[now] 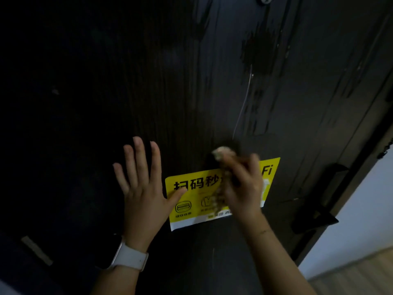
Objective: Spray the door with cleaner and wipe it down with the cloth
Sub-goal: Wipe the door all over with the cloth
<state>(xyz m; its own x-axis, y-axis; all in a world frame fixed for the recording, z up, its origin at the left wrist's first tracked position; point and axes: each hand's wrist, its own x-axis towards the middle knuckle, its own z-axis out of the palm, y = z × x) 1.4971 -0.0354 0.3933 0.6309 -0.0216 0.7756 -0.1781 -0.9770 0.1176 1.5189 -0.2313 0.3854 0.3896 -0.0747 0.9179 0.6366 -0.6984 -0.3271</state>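
The door (191, 81) is dark, with a wood-grain face, and it fills nearly the whole view. A yellow sticker (195, 201) with black print and a white strip along its bottom edge is stuck on it; everything below is placed from that sticker.

The left hand (142, 188) lies flat on the door just left of the sticker, fingers straight and spread, pointing up. Its thumb reaches across onto the sticker's left edge. It holds nothing. A white watch (129, 258) sits on that wrist, below and left of the sticker.

The right hand (244, 184) is over the sticker's right half, blurred. Its fingers are curled round the cloth (223, 158), a pale, bunched rag. Part of the cloth sticks out above the knuckles, past the sticker's top edge, and a strand hangs down over the sticker's middle. Whether the cloth is pressed against the surface cannot be told through the blur.

Above the sticker and to its right, wet patches (257, 52) darken the door, with thin drips running down toward the sticker's upper right corner. A black handle (314, 201) juts out to the right of the sticker, near the door's edge. Beyond that edge stands a pale wall (365, 209), with light floor (361, 275) at its foot.
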